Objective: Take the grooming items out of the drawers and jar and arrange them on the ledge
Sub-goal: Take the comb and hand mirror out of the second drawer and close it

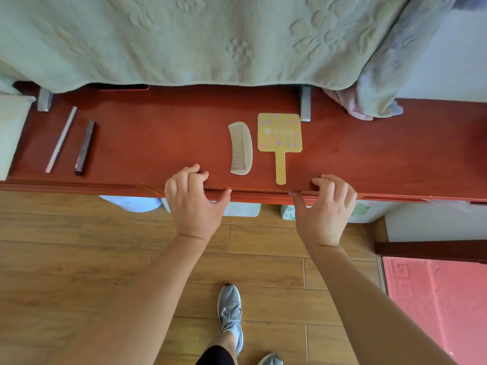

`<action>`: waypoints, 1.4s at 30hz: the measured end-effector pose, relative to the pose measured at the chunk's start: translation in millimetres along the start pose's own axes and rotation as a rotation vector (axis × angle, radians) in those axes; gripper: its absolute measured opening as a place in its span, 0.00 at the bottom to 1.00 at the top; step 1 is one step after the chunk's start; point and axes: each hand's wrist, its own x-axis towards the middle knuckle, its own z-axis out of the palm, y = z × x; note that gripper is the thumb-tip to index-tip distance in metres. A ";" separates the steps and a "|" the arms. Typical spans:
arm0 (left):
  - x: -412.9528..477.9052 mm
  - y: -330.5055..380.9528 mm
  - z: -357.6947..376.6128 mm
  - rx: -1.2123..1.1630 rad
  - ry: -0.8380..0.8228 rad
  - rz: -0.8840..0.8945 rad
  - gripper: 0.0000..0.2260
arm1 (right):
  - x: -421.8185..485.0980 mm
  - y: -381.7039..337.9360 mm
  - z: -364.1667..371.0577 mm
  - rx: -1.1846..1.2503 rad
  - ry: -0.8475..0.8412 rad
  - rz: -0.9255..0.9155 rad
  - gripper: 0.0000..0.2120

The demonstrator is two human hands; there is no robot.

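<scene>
Left hand [193, 198] and right hand [328, 204] rest loosely curled on ledge [158, 138] edge, centre frame, holding nothing. Comb [241, 148] beside mirror [279, 133].

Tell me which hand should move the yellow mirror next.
Right, probably. The right hand rests on the ledge edge beside the yellow mirror; the left hand sits beyond the comb.

Up top, a pale green embossed blanket [210, 40] spills over the far edge of a glossy red-brown wooden ledge [158, 133]. Below that, warm tan plank floor [105, 259]. Lower right, a pink patterned mat [434, 299]; upper right, a pale wall [448, 61]. The light is soft and even.
</scene>
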 end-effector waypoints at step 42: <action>86.7 111.9 -196.2 -0.126 -0.627 0.111 0.35 | 68.3 -109.4 -209.2 -0.119 -0.554 0.100 0.33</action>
